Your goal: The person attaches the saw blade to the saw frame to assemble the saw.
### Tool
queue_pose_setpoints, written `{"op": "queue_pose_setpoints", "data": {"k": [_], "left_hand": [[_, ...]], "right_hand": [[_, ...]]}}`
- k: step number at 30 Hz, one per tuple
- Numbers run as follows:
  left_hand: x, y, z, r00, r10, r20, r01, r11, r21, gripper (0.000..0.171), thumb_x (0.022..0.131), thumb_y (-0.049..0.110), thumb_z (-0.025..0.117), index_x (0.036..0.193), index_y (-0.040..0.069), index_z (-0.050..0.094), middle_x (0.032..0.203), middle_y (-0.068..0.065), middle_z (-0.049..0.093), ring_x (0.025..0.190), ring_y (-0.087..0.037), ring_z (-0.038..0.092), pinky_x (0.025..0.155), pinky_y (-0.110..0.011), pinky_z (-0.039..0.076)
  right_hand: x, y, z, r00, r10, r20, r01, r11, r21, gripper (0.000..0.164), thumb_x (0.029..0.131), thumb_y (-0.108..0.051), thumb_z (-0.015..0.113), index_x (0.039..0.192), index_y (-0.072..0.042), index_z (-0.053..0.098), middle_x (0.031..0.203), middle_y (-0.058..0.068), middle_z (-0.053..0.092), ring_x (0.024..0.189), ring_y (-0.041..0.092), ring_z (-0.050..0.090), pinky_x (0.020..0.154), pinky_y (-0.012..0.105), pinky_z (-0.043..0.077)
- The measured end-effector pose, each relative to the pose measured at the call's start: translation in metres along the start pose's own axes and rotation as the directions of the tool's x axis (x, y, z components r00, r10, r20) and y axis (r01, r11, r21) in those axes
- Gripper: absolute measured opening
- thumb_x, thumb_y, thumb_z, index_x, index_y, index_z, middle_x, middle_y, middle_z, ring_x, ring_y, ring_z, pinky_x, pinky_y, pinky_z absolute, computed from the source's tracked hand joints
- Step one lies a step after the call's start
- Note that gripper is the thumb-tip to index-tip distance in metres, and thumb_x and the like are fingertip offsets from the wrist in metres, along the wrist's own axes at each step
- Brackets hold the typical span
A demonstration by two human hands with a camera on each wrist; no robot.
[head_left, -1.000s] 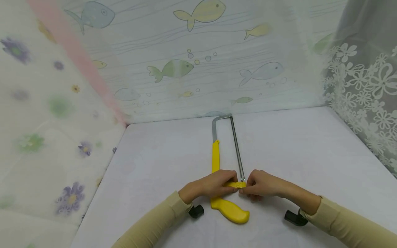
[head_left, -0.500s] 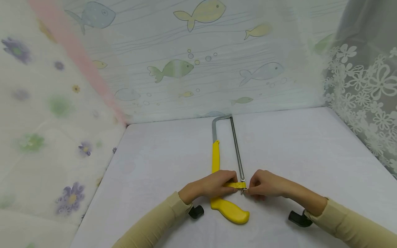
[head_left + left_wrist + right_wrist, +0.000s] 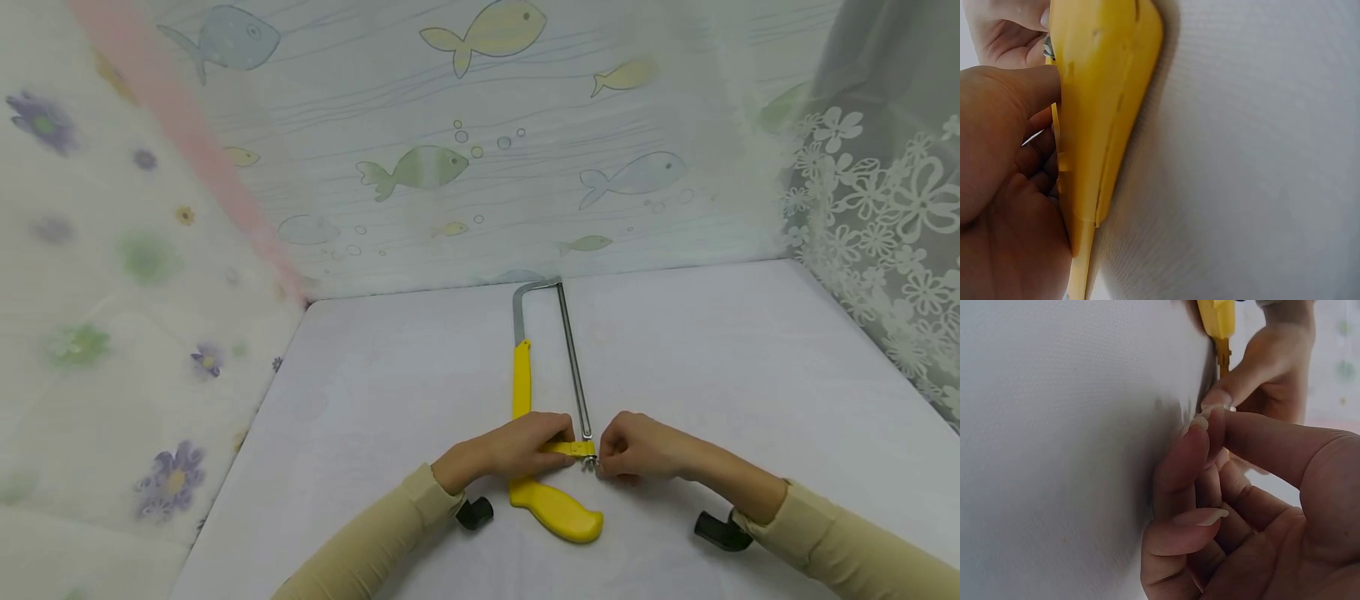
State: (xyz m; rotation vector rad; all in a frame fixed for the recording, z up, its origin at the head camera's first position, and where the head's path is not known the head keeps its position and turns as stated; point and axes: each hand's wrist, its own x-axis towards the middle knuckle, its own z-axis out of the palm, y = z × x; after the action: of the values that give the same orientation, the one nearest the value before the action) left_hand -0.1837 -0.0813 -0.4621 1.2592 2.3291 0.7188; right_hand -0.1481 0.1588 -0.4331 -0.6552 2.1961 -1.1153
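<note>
A hacksaw [image 3: 521, 379] with a yellow handle and grey metal frame end lies on the white cloth, its blade [image 3: 573, 358] running along the right side. My left hand [image 3: 525, 442] grips the yellow arm near the handle, its thumb on the near side; the yellow body [image 3: 1100, 106] fills the middle of the left wrist view. A small metal wing nut [image 3: 588, 463] sticks out below the blade's near end. Curled, my right hand [image 3: 648, 447] has thumb and index fingertips at the wing nut's right wing, and they largely hide it in the right wrist view.
White cloth covers the table [image 3: 750, 358]. Behind it hangs a fish-patterned curtain [image 3: 480, 208], close to the saw's far end. Floral cloth [image 3: 150, 333] borders the left, and lace [image 3: 885, 225] the right. Black wrist mounts [image 3: 475, 512] sit under both cuffs.
My right hand first drew slightly back to the right, uncovering the wing nut, then came a little back toward it. The wing nut's wings have turned. Left hand and hacksaw stay put.
</note>
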Motion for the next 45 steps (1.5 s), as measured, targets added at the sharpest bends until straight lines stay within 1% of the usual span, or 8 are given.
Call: {"op": "queue_pose_setpoints", "data": {"k": [5,9,12,15,27,31,39,45], "left_hand": [[0.001,-0.002,0.001,1.000,0.005,0.000,-0.005,1.000,-0.001,0.011,0.102,0.022,0.066,0.104,0.015,0.058,0.094,0.009,0.058,0.082,-0.004,0.050,0.074,-0.014,0.042],[0.001,-0.002,0.001,1.000,0.009,0.001,-0.009,1.000,-0.005,0.011,0.102,0.021,0.066,0.105,0.015,0.058,0.095,0.009,0.059,0.082,-0.003,0.050,0.074,-0.014,0.042],[0.000,-0.002,0.001,1.000,0.010,0.003,-0.010,1.000,-0.011,0.010,0.102,0.020,0.066,0.105,0.015,0.058,0.095,0.009,0.059,0.082,-0.003,0.050,0.075,-0.014,0.043],[0.000,-0.002,0.000,1.000,0.007,0.006,-0.007,1.000,-0.018,0.009,0.102,0.020,0.066,0.105,0.015,0.058,0.095,0.009,0.059,0.083,-0.003,0.050,0.075,-0.015,0.043],[0.000,-0.003,-0.001,1.000,0.010,0.011,-0.010,1.000,-0.022,0.010,0.102,0.020,0.066,0.105,0.015,0.058,0.096,0.010,0.059,0.083,-0.004,0.051,0.076,-0.015,0.043],[0.000,-0.003,-0.001,1.000,0.004,0.016,-0.004,1.000,-0.021,0.010,0.102,0.021,0.066,0.106,0.015,0.058,0.097,0.009,0.060,0.084,-0.003,0.051,0.076,-0.015,0.044],[0.000,-0.002,-0.002,1.000,-0.003,0.023,0.003,1.000,-0.017,0.010,0.103,0.022,0.064,0.106,0.015,0.058,0.097,0.009,0.060,0.083,-0.003,0.050,0.076,-0.015,0.044],[0.001,-0.001,-0.002,1.000,-0.009,0.028,0.010,1.000,-0.020,0.010,0.103,0.022,0.065,0.106,0.015,0.058,0.095,0.009,0.059,0.083,-0.003,0.050,0.075,-0.015,0.043]], "right_hand": [[0.003,-0.002,0.004,1.000,0.030,0.007,-0.030,0.999,0.022,0.012,0.088,-0.010,0.074,0.078,-0.006,0.072,0.065,0.002,0.065,0.056,0.013,0.053,0.053,0.024,0.044],[0.006,-0.003,0.006,0.998,0.058,-0.001,-0.058,0.998,0.015,0.024,0.088,-0.021,0.077,0.071,-0.006,0.071,0.062,0.002,0.065,0.055,0.012,0.054,0.052,0.025,0.044],[0.007,-0.004,0.006,0.997,0.074,-0.009,-0.074,0.997,0.011,0.032,0.091,-0.028,0.077,0.068,-0.006,0.071,0.061,0.002,0.065,0.054,0.012,0.055,0.052,0.026,0.046],[0.006,-0.006,0.005,0.996,0.088,-0.012,-0.088,0.996,0.016,0.034,0.093,-0.030,0.074,0.070,-0.006,0.072,0.062,0.003,0.066,0.054,0.012,0.055,0.052,0.027,0.047],[0.002,-0.007,0.004,0.993,0.112,-0.029,-0.111,0.994,0.019,0.028,0.093,-0.025,0.073,0.071,-0.006,0.073,0.062,0.004,0.065,0.055,0.014,0.058,0.054,0.030,0.049],[0.001,-0.004,0.000,0.993,0.113,-0.017,-0.113,0.993,0.024,0.027,0.093,-0.025,0.073,0.073,-0.006,0.074,0.062,0.003,0.064,0.056,0.013,0.056,0.055,0.028,0.047],[0.000,-0.001,-0.005,0.997,0.075,0.020,-0.077,0.995,0.065,0.023,0.093,-0.019,0.072,0.077,-0.004,0.074,0.062,0.003,0.062,0.056,0.014,0.054,0.053,0.026,0.044],[0.001,-0.001,-0.006,0.996,0.081,0.039,-0.085,0.991,0.103,0.014,0.093,-0.015,0.072,0.087,-0.003,0.072,0.070,0.004,0.065,0.058,0.015,0.053,0.051,0.025,0.040]]}}
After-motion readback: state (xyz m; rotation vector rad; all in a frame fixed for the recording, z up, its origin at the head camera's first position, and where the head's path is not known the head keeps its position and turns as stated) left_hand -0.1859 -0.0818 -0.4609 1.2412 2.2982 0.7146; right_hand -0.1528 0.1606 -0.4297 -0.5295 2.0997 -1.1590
